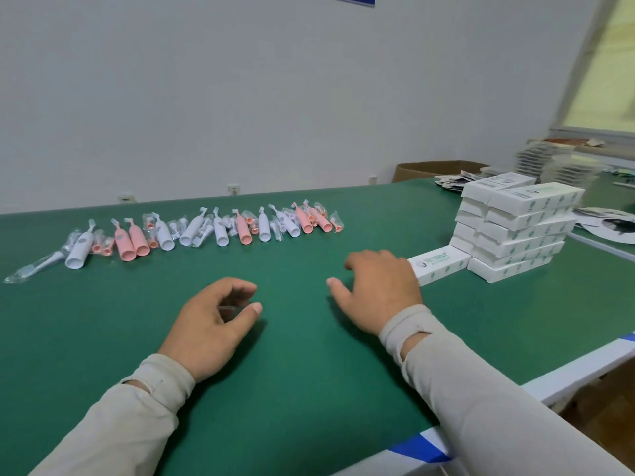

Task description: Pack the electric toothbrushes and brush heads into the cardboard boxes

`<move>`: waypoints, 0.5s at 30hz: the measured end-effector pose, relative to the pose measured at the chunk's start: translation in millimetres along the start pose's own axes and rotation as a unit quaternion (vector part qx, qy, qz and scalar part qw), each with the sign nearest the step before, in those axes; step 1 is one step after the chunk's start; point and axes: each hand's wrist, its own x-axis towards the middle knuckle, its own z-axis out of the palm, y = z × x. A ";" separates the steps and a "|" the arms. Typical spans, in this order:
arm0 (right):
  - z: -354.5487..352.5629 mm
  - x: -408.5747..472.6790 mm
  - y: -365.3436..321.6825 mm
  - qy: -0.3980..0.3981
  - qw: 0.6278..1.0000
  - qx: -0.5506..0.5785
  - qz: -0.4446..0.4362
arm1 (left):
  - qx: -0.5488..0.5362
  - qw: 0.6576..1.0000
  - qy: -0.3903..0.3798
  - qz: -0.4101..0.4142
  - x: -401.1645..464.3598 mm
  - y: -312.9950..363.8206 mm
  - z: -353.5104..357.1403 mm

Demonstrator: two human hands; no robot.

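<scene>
your left hand point(213, 321) hovers loosely curled over the green table mat point(309, 372), holding nothing. your right hand point(378, 286) rests palm-down, fingers relaxed, beside a single white cardboard box point(441, 264). beyond it stands the stack of white boxes point(515, 231); pink and white toothbrush handles and bagged brush heads point(192, 231) line the far side.

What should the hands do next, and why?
Probably the right hand should pick up the single white cardboard box lying beside it, apart from the stack of white boxes. Both hands hold nothing, and the pink and white electric toothbrushes lie unpacked in a row on the green table.
</scene>
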 end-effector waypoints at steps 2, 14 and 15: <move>0.7 7.2 -41.6 -0.030 0.996 0.047 -0.062 | 0.006 0.998 0.066 0.007 3.7 -2.0 -4.0; 58.0 33.9 -116.6 -0.128 0.906 0.351 -0.200 | 0.039 0.967 0.244 -0.059 22.2 -35.5 -33.2; 59.2 34.2 -115.7 -0.126 0.904 0.344 -0.220 | 0.045 0.967 0.241 -0.064 22.7 -37.1 -33.1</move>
